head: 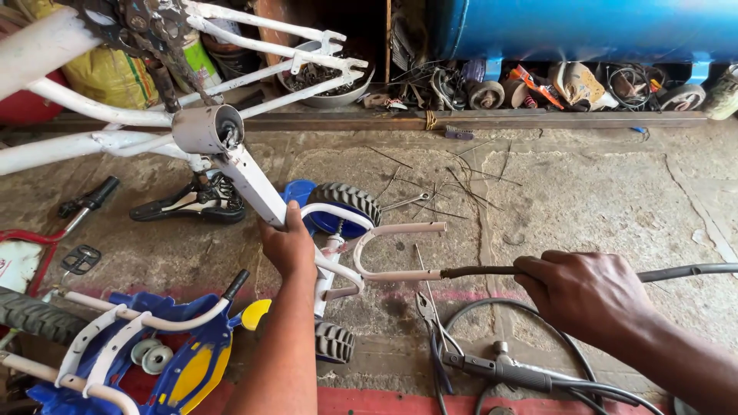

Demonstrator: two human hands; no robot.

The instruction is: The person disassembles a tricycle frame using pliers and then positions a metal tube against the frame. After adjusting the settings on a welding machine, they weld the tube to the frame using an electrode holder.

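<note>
White bike frame (231, 154) is what everything hangs around here, sitting upside down just above the left hand (288, 246), which has its fingers wrapped around the lower white tube. The frame's far ends run off the top and left edges, so the whole shape can't really be made out.

The right hand (588, 292) is closed in a fist around a dark hose (492, 270), whose tip touches the end of a curved white bracket (392, 250) between the two hands. The hose's other end leaves the picture on the right.

Below the right hand lie pliers (430, 323) and a dark spray gun (500, 369), partly tangled in black cable. Just below the left hand there's a small knobby wheel (333, 342), half hidden by the forearm, and to its left a blue and yellow plastic part (184, 361), cut off at the bottom.

The surface is a cracked, stained concrete floor (584, 192) with loose wires scattered beyond the hands. Far back, a blue tank (584, 27) sits over a heap of small parts too cluttered to sort out.
</note>
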